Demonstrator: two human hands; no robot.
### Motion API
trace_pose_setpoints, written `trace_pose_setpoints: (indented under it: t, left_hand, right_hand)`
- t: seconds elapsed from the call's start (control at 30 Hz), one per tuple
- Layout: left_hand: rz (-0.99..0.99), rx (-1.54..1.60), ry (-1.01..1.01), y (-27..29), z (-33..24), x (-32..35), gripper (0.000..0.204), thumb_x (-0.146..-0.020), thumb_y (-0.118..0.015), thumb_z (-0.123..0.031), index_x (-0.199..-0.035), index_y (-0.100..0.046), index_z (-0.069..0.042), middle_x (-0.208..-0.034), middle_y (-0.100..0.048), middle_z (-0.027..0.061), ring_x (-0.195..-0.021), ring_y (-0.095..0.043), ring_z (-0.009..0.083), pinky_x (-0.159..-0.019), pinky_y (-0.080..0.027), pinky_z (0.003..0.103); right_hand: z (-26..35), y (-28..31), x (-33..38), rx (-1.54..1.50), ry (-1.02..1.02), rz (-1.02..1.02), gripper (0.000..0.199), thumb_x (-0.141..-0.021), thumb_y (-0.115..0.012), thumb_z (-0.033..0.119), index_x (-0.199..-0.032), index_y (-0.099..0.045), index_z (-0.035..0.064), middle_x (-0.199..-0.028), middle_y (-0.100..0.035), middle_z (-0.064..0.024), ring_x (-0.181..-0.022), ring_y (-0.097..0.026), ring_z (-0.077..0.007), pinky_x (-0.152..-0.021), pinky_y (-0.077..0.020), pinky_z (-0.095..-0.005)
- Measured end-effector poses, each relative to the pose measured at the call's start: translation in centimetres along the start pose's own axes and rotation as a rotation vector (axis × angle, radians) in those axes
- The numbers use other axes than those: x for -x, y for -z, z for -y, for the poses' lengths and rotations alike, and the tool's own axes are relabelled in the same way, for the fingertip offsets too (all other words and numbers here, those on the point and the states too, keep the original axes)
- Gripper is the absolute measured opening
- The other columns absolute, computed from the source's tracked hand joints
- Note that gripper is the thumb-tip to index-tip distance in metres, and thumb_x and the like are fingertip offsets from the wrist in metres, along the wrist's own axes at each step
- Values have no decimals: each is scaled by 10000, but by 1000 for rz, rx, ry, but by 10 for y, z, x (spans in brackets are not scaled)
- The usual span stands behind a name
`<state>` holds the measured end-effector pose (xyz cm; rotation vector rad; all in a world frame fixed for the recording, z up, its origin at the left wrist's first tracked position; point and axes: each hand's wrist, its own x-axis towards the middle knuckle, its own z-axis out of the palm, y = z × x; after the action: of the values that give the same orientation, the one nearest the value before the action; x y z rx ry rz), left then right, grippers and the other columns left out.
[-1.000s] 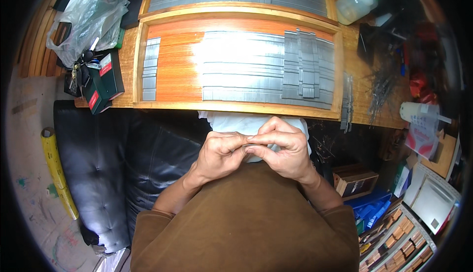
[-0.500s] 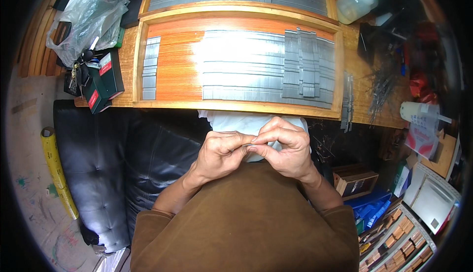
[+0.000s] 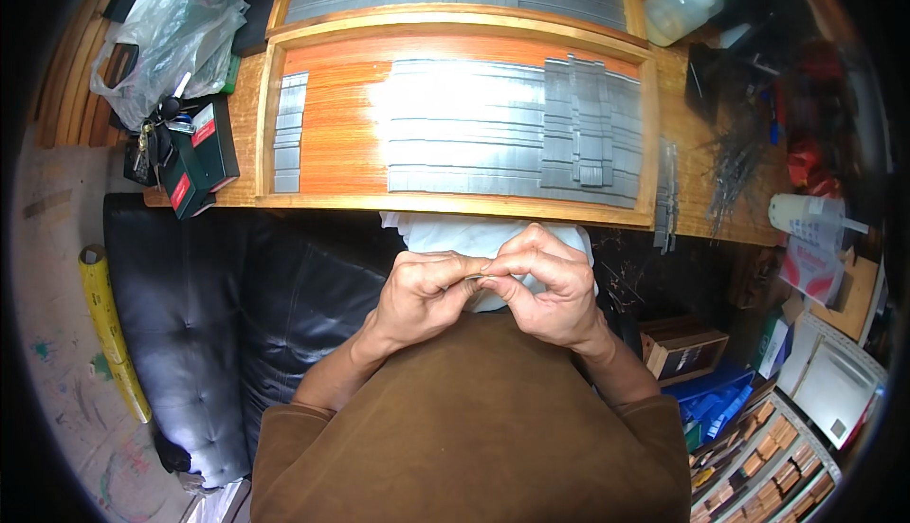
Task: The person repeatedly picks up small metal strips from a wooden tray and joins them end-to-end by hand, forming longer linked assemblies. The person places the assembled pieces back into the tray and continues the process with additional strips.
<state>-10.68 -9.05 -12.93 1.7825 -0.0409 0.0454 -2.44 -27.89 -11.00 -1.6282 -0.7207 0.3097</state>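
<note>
My left hand [image 3: 427, 291] and my right hand [image 3: 550, 286] meet in front of my chest, thumbs and forefingers pinched together. Between the fingertips shows a sliver of a small thin strip [image 3: 477, 277]; the fingers cover most of it, so its kind cannot be told. Both hands are closed on it. Beneath them lies a white cloth [image 3: 445, 236]. Just beyond, on the bench, a shallow wooden tray [image 3: 455, 204] with an orange base holds rows of thin grey metal strips [image 3: 464, 177], some stacked higher at the right.
Behind stands a second tray [image 3: 455, 11] of grey strips. Loose metal pieces [image 3: 735, 172] and a squeeze bottle [image 3: 687, 7] are on the right of the bench. Boxes with keys [image 3: 204, 153] and a plastic bag [image 3: 180, 40] sit left. A black padded seat [image 3: 190, 333] is beside me.
My hands stay pinched together in nearly the same place, with only a tiny shift at the fingertips. The trays appear very slightly shifted in the picture.
</note>
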Motion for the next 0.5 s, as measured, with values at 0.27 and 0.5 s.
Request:
trace_pose_setpoints:
  t: [0.27,0.5]
  left_hand:
    - [-17,44,23,-3,-6,-4,240,-865,-770,64,-1098,-799,14,-877,-797,168,-745,-785,250,-673,-602,314]
    - [-62,58,20,-1,-5,-8,186,-899,-762,78,-1076,-799,34,-979,-819,167,-885,-813,225,-807,-627,285]
  right_hand:
    - [5,5,4,50,-15,-60,150,-809,-832,-84,-912,-758,-4,-874,-690,-86,-790,-673,-194,-701,-538,-305]
    - [66,137,-5,116,-160,-369,76,-934,-702,-25,-867,-731,-5,-846,-704,-41,-742,-622,-104,-680,-504,-258]
